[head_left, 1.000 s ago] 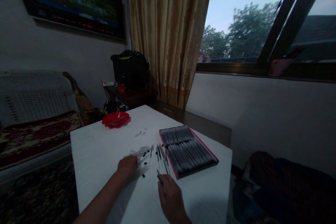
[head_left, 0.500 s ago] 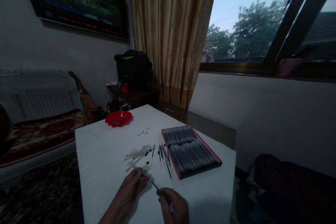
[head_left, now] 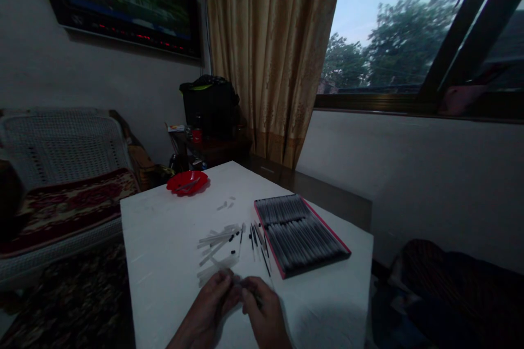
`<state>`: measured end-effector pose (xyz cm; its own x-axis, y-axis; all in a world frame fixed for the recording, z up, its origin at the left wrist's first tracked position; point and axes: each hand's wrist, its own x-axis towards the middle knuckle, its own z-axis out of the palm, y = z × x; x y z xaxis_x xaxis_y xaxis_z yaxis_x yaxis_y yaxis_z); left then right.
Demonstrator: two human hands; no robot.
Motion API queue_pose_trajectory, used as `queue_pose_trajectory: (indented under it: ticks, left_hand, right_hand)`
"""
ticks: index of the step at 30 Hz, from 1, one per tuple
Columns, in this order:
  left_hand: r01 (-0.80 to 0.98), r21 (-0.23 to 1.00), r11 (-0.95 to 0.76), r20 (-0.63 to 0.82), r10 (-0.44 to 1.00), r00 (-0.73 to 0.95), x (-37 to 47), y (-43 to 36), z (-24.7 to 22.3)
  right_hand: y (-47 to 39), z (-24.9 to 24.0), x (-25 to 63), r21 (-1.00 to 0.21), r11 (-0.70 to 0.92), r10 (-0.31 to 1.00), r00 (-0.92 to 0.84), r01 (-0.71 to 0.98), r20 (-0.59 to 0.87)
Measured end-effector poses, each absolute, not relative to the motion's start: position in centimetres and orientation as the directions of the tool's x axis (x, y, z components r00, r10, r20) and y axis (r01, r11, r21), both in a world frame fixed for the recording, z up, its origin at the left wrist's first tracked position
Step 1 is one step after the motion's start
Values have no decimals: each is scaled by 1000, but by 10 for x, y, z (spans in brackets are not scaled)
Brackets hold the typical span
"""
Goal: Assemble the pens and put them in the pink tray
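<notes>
Sofa: one white-framed sofa [head_left: 61, 147] with one patterned cushion is seen far left of the grip, well apart from it.
Worktop: one white worktop [head_left: 164, 245] carries everything handled; both hands are rested over its near edge.
Red dish: one red dish [head_left: 187, 182] is set at the far corner, well beyond the grip and to its left.
Left hand: one left hand [head_left: 210, 305] is closed, its fingertips brought against those of the other hand on a thin pen part.
Pen part: one slim pen part [head_left: 241, 285] is pinched between the two hands, just above the worktop; its details are lost in the dim light.
Clear tubes: roughly half a dozen clear tubes [head_left: 216, 240] are scattered just beyond the left grip; an exact count cannot be told.
Black refills: about five thin black refills [head_left: 257, 237] are laid just beyond the grip, between the tubes and the tray.
Small caps: two pale bits [head_left: 226, 205] are seen farther out, apart from the rest.
Right hand: one right hand [head_left: 264, 311] is closed on the same pen part, touching the left fingertips.
Tray: one red-edged tray [head_left: 282, 271] packed with rows of pens, too many and too blurred to count, is placed beyond and to the right of the grip, near it.
</notes>
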<state>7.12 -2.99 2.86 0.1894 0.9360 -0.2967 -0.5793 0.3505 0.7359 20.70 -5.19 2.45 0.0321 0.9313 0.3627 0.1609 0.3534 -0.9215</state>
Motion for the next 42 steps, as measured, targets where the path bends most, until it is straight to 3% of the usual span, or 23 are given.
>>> queue_pose_trajectory:
  ticks: [3,5,8,11,14,16,18,19,20,21,24,28,35,42]
  left_hand:
    - [-685,653,323,-334,935,122,75,-32,29]
    - [-747,590,305,-441,897,18,76,-32,31]
    - [-785,537,309,-560,827,-57,79,-32,38]
    - [-784,532,321,-507,862,9,91,-37,42]
    - [-743,581,333,-417,905,80,105,-42,40]
    - [-615,711,341,-359,928,99,109,-40,37]
    - [-246,924,292,-273,956,110,107,-28,35]
    - [-6,973,233,-230,966,119,103,-18,36]
    - [290,948,132,-178,974,139,98,-6,38]
    - [411,907,96,-170,975,147,94,7,40]
    - [596,803,4,-72,993,90,85,51,52]
    - [811,580,-77,-2,995,95,95,97,63]
    - [968,226,-111,-55,990,126,120,122,59]
    - [986,102,-130,-49,990,135,115,121,56]
  right_hand:
    - [-48,37,208,-976,205,978,16,80,207]
    - [-48,45,213,-973,173,984,3,152,175]
    - [-50,49,221,-895,263,956,26,361,291]
    - [-51,45,221,-774,355,913,-16,524,407]
    - [-48,36,219,-735,388,889,-17,556,457]
    - [-44,29,222,-773,380,891,24,508,454]
    - [-38,23,228,-848,339,903,113,408,415]
    - [-35,18,232,-894,304,908,182,330,376]
    - [-31,14,236,-936,264,911,259,233,322]
    - [-27,8,240,-967,224,909,332,125,253]
    - [-17,-8,252,-978,148,900,430,-145,73]
    - [-10,-22,258,-953,130,894,448,-273,-7]
    - [-9,-32,256,-939,162,881,473,-302,0]
    - [-10,-34,251,-940,190,872,489,-283,29]
